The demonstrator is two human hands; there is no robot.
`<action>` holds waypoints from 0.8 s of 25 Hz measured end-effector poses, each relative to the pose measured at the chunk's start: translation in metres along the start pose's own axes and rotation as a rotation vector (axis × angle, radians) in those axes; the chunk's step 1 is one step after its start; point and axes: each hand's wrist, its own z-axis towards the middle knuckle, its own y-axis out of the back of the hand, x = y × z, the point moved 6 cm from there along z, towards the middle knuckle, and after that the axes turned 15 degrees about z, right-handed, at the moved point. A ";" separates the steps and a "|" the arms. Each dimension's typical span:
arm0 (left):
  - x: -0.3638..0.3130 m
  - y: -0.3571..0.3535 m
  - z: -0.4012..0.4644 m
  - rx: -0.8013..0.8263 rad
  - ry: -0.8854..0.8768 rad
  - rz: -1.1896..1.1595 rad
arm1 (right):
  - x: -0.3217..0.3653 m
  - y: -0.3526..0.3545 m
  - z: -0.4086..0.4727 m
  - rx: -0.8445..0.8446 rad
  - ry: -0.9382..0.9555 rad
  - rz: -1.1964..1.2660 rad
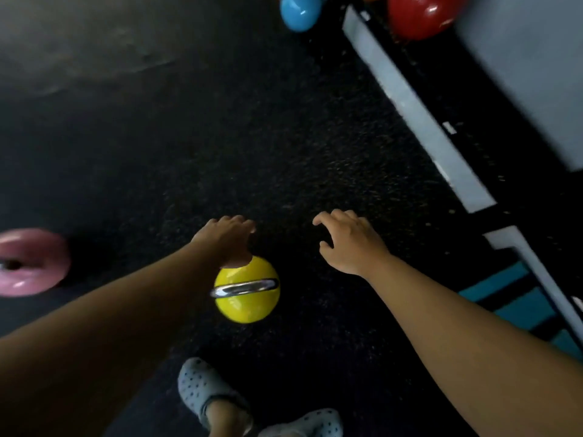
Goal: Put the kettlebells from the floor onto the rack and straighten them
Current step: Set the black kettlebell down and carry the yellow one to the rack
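Note:
A yellow kettlebell (247,302) with a chrome handle stands upright on the dark rubber floor, just in front of my feet. My left hand (228,239) hovers over its far edge, fingers spread, holding nothing. My right hand (350,242) is open too, a little to the right of the kettlebell and apart from it. A pink kettlebell (30,261) stands on the floor at the left edge. A blue kettlebell (299,12) and a red one (419,15) show at the top, by the grey rack (419,118).
The grey rack frame runs diagonally from the top middle down the right side, with a teal and black striped patch (511,294) below it. My two feet in grey perforated clogs (202,389) stand at the bottom. Dark speckled floor lies between the kettlebells.

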 end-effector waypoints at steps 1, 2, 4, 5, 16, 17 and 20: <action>0.018 -0.023 -0.009 0.019 0.009 -0.012 | 0.007 -0.019 0.006 0.021 -0.022 0.013; 0.033 -0.044 -0.016 0.034 0.009 -0.022 | 0.010 -0.036 0.010 0.041 -0.044 0.018; 0.056 -0.084 -0.026 0.081 -0.011 -0.037 | 0.013 -0.076 0.018 0.100 -0.081 0.004; 0.063 -0.102 -0.028 0.099 -0.022 -0.042 | 0.013 -0.094 0.022 0.129 -0.088 0.002; 0.024 -0.253 0.026 0.032 -0.077 -0.439 | -0.016 -0.273 0.071 0.341 0.003 0.040; 0.022 -0.254 0.032 0.019 -0.053 -0.461 | -0.019 -0.276 0.075 0.354 0.001 0.074; 0.018 -0.250 0.039 0.050 -0.039 -0.428 | -0.021 -0.276 0.079 0.432 -0.028 0.173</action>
